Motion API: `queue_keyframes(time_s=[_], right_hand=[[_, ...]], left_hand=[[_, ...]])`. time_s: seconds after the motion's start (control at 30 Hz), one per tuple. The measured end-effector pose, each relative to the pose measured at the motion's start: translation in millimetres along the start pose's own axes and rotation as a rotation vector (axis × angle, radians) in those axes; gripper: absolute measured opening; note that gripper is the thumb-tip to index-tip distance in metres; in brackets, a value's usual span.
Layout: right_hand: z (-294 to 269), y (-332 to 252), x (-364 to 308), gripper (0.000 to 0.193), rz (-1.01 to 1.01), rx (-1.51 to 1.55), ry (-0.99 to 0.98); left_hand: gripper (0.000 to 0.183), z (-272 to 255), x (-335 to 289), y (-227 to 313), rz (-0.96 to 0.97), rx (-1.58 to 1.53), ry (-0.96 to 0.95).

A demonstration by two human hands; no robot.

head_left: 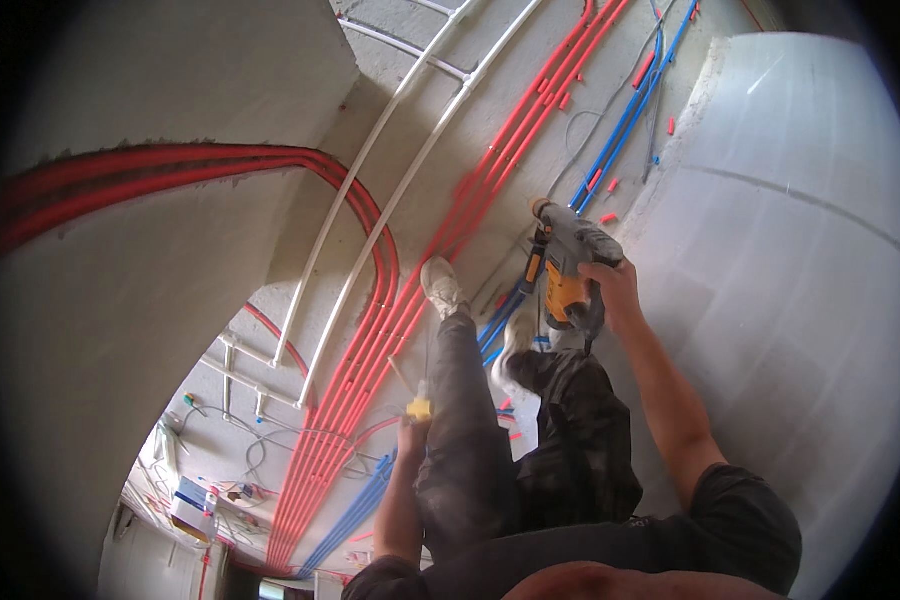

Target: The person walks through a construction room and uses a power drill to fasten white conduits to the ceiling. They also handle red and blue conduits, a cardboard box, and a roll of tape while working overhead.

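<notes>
My right hand (615, 290) is wrapped round the rear handle of a yellow and grey rotary hammer drill (567, 290). The drill is held above the floor, to the right of my legs and near the blue conduit pipes (625, 130). Low and to the left of my left leg, my left hand (412, 436) is closed on a small yellow block-shaped thing (420, 409). Its exact kind is too small to make out, and my leg partly hides that hand. A thin tan stick (400, 373) shows just above the yellow thing.
Red conduit pipes (370, 345) run in a bundle along the floor and bend up a wall at left. White pipes (410, 190) cross over them. Short red offcuts (610, 218) and a thin grey cable (580, 130) lie about. A pale wall (770, 250) rises on the right.
</notes>
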State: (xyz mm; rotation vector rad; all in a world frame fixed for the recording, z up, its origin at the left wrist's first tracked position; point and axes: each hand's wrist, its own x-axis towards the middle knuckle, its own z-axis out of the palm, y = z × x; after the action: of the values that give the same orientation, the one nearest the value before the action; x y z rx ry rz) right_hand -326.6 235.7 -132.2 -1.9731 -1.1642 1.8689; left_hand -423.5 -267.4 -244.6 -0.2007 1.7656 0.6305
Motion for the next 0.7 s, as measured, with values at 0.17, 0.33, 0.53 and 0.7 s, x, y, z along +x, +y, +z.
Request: queue_keyframes(time_s=[0.17,0.33,0.53,0.7], right_hand=[[17.9,-67.0,69.0,0.011,-0.165,-0.111,-0.075],[26.7,-111.6,163.6,0.011,-0.179,-0.176,-0.186],[31.6,-153.6,294.3,0.03,-0.33,-0.456,-0.27],[49.5,-182.9,349.3,0.033,-0.412,-0.651,-0.217]], left_hand=[[0.02,34.1,74.1,-18.0,-0.028,-0.107,0.195],[0.076,38.6,76.8,-10.8,-0.198,0.457,0.255],[0.03,95.0,22.3,260.4,0.058,0.041,0.334],[0.021,177.9,-77.4,591.4,0.605,-0.255,0.017]])
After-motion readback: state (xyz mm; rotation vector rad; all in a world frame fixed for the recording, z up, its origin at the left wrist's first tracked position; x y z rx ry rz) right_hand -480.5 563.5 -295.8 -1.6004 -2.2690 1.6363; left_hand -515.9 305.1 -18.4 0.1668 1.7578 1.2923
